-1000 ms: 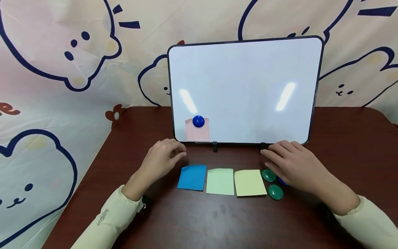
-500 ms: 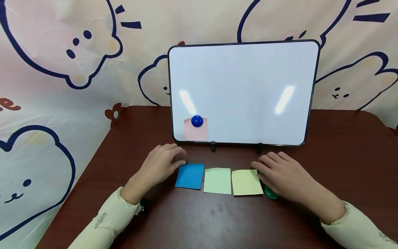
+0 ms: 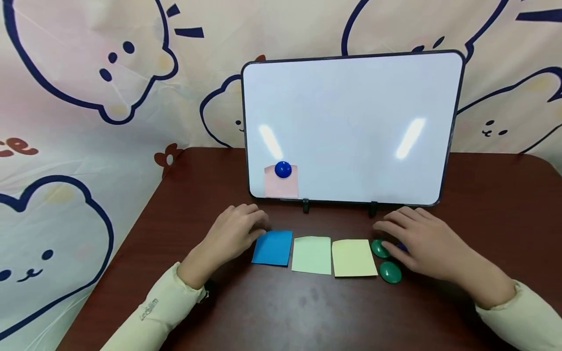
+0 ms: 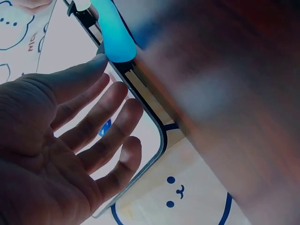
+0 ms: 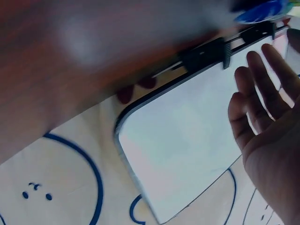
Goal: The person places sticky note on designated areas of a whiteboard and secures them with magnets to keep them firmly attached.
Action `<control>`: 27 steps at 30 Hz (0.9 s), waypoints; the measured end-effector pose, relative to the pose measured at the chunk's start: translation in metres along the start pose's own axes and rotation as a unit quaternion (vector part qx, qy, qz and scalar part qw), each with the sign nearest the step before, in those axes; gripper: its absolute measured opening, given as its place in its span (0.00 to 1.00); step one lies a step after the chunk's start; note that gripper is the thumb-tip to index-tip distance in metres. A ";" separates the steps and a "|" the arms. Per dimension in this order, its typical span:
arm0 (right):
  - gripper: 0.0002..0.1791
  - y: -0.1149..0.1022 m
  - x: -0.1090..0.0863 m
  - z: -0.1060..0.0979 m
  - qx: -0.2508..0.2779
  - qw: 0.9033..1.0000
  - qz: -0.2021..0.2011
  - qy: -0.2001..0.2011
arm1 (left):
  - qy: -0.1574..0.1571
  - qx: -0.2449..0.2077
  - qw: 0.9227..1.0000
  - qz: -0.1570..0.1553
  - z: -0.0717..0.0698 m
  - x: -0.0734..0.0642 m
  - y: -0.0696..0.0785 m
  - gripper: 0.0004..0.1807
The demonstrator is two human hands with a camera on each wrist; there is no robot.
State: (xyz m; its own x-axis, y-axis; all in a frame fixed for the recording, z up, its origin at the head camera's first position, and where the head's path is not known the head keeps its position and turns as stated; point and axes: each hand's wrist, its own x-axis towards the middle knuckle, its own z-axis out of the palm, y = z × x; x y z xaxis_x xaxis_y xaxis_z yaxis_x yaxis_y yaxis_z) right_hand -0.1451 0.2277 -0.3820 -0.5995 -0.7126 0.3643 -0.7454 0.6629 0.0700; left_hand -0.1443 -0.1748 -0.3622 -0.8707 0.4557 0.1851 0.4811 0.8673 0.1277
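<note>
Left hand and right hand have fingers apart; best pinch the blue note lightly by its far-left corner.

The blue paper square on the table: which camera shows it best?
The head camera: the blue paper square shows almost whole, beside the left hand. The left wrist camera sees only a slanted strip, cut off at the top edge; in the right wrist view I cannot make it out.

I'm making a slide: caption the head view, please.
Left hand beside a blue note, right hand near green magnets, before a whiteboard.
</note>
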 end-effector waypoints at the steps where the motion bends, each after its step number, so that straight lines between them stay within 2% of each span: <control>1: 0.22 0.003 -0.001 -0.002 0.001 1.000 0.008 -0.008 | 0.000 0.003 1.000 0.003 0.000 0.001 0.001 0.11; 5: 0.22 0.014 -0.005 -0.006 0.008 0.999 0.024 -0.031 | 0.001 0.004 1.000 0.008 -0.001 0.004 0.001 0.11; 14: 0.23 0.025 -0.008 -0.012 0.040 0.996 0.018 -0.080 | -0.010 -0.012 1.000 0.010 -0.002 0.000 -0.002 0.09; 20: 0.25 0.032 -0.007 -0.018 0.045 0.996 -0.010 -0.071 | -0.016 -0.015 1.000 0.009 -0.005 0.003 -0.002 0.09; 27: 0.26 0.033 -0.022 -0.013 0.050 0.995 0.000 -0.081 | -0.015 -0.024 1.000 0.001 -0.001 0.004 0.002 0.09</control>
State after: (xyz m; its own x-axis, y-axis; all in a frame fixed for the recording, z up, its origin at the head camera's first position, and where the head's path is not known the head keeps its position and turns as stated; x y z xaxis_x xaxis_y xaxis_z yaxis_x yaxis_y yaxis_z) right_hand -0.1525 0.2682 -0.3759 -0.6326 -0.7455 0.2096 -0.7659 0.6425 -0.0264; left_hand -0.1466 -0.1720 -0.3604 -0.8716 0.4645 0.1566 0.4873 0.8556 0.1746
